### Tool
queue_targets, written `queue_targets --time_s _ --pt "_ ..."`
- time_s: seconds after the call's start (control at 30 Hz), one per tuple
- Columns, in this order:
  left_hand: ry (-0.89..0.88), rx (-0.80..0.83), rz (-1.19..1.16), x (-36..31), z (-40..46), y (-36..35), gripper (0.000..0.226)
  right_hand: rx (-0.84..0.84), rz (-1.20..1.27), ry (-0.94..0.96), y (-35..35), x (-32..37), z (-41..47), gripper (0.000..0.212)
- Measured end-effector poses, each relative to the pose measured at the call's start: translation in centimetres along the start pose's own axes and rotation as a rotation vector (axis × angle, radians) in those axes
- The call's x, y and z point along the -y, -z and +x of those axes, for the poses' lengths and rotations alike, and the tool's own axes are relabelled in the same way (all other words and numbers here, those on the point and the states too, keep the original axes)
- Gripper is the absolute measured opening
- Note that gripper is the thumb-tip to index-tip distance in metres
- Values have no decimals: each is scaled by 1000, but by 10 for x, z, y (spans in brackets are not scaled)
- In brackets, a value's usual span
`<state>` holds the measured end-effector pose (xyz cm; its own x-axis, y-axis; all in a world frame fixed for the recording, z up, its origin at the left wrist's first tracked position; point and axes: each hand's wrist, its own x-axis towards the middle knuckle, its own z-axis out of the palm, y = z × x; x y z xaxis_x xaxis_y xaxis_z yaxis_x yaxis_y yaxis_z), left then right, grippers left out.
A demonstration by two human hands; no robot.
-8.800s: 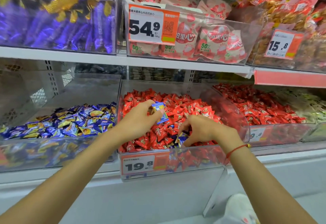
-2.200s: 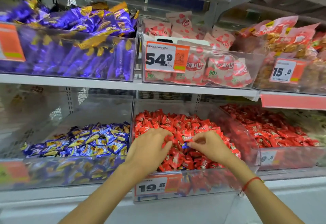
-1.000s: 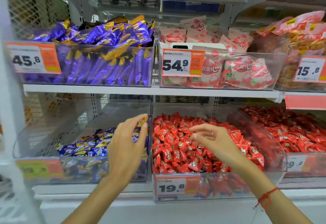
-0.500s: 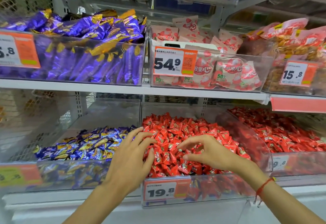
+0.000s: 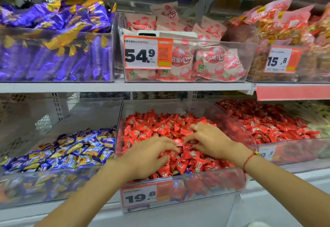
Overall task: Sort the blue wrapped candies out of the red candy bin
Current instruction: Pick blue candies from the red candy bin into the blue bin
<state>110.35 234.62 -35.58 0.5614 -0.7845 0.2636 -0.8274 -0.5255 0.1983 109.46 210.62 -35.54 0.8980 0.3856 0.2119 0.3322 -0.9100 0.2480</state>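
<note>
A clear bin (image 5: pixel 205 189) with a 19.8 price tag holds a heap of red wrapped candies (image 5: pixel 160 124). My left hand (image 5: pixel 150 157) lies palm down on the front of the heap, fingers spread. My right hand (image 5: pixel 209 139) rests on the heap just to its right, fingers apart and pressed among the wrappers. Neither hand holds anything that I can see. A dark blue wrapper edge (image 5: pixel 175 172) peeks out near the front wall. The bin to the left (image 5: pixel 59 187) holds blue and yellow wrapped candies (image 5: pixel 76 150).
To the right, another clear bin (image 5: pixel 294 151) holds more red candies. An upper shelf (image 5: pixel 125 86) carries bins of purple bars (image 5: pixel 53 48), pink strawberry packets (image 5: pixel 196 62) with a 54.9 tag, and orange snack bags (image 5: pixel 285 30).
One second ago my left hand was up over the blue candy bin. It has come back right and down onto the red heap, and my right hand has lowered into the candies with fingers spread.
</note>
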Motion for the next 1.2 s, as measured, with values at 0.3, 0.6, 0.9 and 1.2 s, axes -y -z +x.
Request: queue_targets --time_s 0.3,0.6,0.9,1.2 --pt "139 230 519 22 11 0 40 9 343 54 17 11 -10 24" --pt "190 124 319 19 -1 -8 35 414 10 249 -4 56 28 71" --pt "281 -11 221 13 11 -2 53 283 622 -88 2 33 39 35" --pt "329 -337 -579 -6 19 5 22 216 1187 -223 36 26 13 21"
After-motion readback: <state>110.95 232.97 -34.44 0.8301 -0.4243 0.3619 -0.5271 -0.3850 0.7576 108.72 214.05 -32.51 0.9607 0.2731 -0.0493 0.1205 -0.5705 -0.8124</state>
